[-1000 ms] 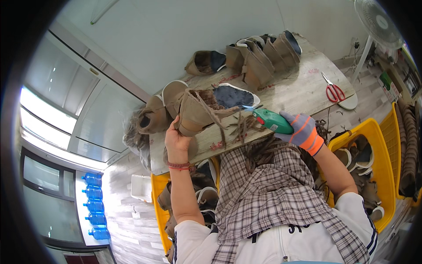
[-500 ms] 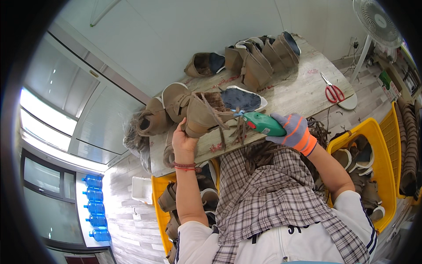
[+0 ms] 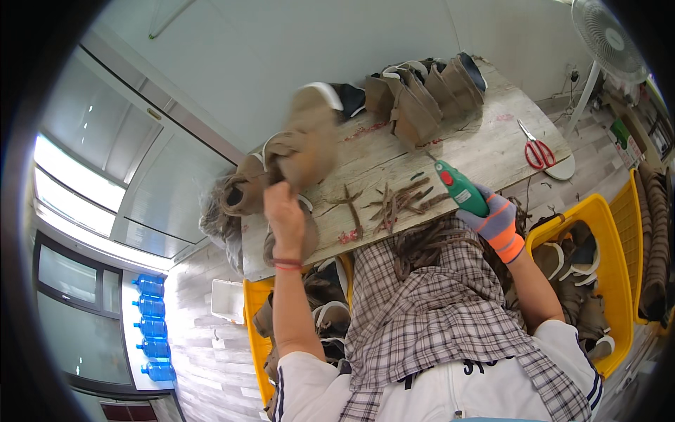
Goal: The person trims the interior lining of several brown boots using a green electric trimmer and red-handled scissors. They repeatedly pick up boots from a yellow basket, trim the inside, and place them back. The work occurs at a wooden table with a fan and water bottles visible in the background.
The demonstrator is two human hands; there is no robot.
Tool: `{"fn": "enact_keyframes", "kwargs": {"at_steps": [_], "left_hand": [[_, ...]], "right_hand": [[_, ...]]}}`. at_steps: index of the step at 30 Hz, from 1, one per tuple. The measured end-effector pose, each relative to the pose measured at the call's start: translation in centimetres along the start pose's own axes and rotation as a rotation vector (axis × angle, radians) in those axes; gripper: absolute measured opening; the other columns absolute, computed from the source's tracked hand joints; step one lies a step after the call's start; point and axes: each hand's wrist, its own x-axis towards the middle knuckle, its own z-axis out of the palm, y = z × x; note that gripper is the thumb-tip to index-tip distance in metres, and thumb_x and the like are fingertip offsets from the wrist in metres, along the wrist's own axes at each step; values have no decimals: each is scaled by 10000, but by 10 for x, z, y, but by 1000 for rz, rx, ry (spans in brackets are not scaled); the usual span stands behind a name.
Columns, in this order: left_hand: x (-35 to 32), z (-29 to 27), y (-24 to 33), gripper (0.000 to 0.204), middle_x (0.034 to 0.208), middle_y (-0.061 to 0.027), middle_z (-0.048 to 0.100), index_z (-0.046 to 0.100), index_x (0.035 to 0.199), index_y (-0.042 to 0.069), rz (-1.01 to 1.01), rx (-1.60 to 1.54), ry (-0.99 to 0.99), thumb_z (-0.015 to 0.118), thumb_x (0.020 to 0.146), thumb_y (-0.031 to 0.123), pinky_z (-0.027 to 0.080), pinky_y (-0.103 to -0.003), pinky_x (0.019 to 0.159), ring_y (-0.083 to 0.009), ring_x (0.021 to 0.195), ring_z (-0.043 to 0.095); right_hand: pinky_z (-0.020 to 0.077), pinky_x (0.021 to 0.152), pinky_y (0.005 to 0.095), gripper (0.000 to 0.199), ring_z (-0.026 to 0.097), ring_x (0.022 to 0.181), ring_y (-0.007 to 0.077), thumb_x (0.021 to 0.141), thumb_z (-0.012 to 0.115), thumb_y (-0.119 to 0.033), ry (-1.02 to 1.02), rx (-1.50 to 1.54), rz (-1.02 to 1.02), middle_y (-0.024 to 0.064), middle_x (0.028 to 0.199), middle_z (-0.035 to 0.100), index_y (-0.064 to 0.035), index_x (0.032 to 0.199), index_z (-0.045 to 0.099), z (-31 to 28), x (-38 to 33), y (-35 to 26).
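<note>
My bare left hand (image 3: pixel 284 214) is closed on the edge of a brown boot upper (image 3: pixel 313 126), blurred by motion and raised over the left of the table. More brown uppers stand beside and behind that hand, one of them an upper (image 3: pixel 246 186) at the table's left end. My right hand (image 3: pixel 491 216), in a grey and orange glove, grips a green handheld power cutter (image 3: pixel 460 188), its tip pointing up and left above the table. Between my hands, brown fuzzy trimmings (image 3: pixel 401 200) lie on the tabletop, and more of them rest on my checked apron.
Several brown uppers (image 3: pixel 422 98) stand along the back of the wooden table (image 3: pixel 485 141). Red-handled scissors (image 3: pixel 539 152) lie at its right end. Yellow crates of uppers, one a yellow crate (image 3: pixel 619 295), flank me. A white fan (image 3: pixel 608 39) stands far right.
My left hand has swung the upper up and left, away from the cutter. The cutter has moved right and tilted upward, and trimmings on the table are uncovered.
</note>
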Motion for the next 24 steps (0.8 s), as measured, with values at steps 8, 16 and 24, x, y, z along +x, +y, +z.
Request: {"fn": "enact_keyframes", "kwargs": {"at_steps": [8,16,24], "left_hand": [[61,31,-67,178,1224,-200,438,565,960,-15,46,350,62,591,786,17,387,-414,922,-352,1142,418],[-29,266,53,318,928,-121,584,635,930,-21,-705,-816,-315,707,769,244,427,-321,780,-216,866,547],[1,293,76,254,923,-50,657,606,952,-76,-666,-1120,-237,644,819,137,428,-264,740,-99,784,506]], "right_hand": [[505,623,274,536,643,663,156,661,792,-261,56,-55,114,105,784,666,1,1088,599,-11,-1,21],[510,650,275,494,646,716,144,666,796,-259,133,-22,314,104,825,673,-5,1044,603,-2,-4,54],[479,665,227,483,571,725,74,689,781,-183,128,45,388,33,834,640,15,1082,580,-5,-13,64]]}}
